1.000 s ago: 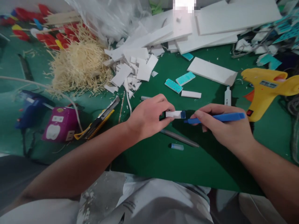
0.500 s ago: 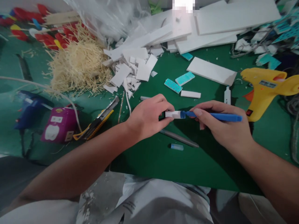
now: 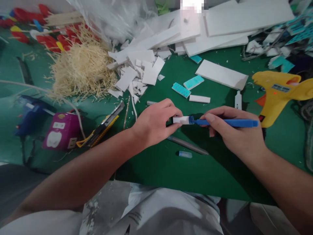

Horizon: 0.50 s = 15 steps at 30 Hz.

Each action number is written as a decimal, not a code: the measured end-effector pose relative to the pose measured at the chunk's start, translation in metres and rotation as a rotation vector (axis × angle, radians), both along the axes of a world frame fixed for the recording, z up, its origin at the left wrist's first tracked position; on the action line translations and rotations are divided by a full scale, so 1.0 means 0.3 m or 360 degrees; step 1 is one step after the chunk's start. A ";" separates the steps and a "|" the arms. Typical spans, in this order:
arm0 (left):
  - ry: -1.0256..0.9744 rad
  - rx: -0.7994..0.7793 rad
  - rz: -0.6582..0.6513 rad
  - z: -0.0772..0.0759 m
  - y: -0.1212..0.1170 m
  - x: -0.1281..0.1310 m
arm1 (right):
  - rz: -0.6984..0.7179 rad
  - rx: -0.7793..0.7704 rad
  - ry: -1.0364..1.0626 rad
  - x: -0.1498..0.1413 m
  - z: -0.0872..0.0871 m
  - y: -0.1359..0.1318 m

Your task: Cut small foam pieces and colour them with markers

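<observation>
My left hand (image 3: 158,120) is closed on a small white foam piece (image 3: 181,120) whose right end is coloured blue. In my right hand (image 3: 234,130) is a blue marker pen (image 3: 241,123), pinched between thumb and fingers, its tip at the blue end of the foam piece. Below the hands on the green table lie a grey pen-like stick (image 3: 188,145) and a translucent pen cap (image 3: 185,154). Just above them rest a small white strip (image 3: 200,99) and two turquoise-faced foam pieces, one dotted (image 3: 181,90) and one paler (image 3: 193,82).
A yellow glue gun (image 3: 276,94) stands at the right beside a small white bottle (image 3: 238,100). On the left are cutter knives (image 3: 101,125), a purple power adapter (image 3: 62,130), a blue glue gun (image 3: 33,112) and straw (image 3: 84,67). White foam boards (image 3: 246,19) are piled behind.
The blue marker and my right hand have shifted slightly to the right. More blue shows on the end of the foam piece. My left hand stays in place.
</observation>
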<state>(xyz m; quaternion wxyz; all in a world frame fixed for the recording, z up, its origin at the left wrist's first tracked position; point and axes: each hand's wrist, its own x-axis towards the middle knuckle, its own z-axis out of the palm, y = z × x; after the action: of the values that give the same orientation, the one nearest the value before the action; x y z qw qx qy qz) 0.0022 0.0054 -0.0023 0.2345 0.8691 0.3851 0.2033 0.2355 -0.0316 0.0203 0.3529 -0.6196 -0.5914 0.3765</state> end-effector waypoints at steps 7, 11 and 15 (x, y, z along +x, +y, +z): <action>0.0007 0.0009 0.0008 -0.003 -0.002 0.003 | 0.0049 0.0022 -0.0076 0.004 -0.003 0.001; 0.0011 0.0003 0.0011 0.000 -0.002 0.001 | 0.0052 0.0013 -0.0067 0.002 -0.010 0.003; 0.0005 -0.0021 0.0006 0.003 -0.001 0.002 | 0.0025 0.0042 -0.0055 -0.001 -0.011 0.003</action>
<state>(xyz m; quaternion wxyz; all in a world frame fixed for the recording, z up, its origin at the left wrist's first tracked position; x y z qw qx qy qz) 0.0028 0.0050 -0.0013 0.2393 0.8672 0.3884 0.1998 0.2354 -0.0308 0.0169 0.3479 -0.6167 -0.6072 0.3606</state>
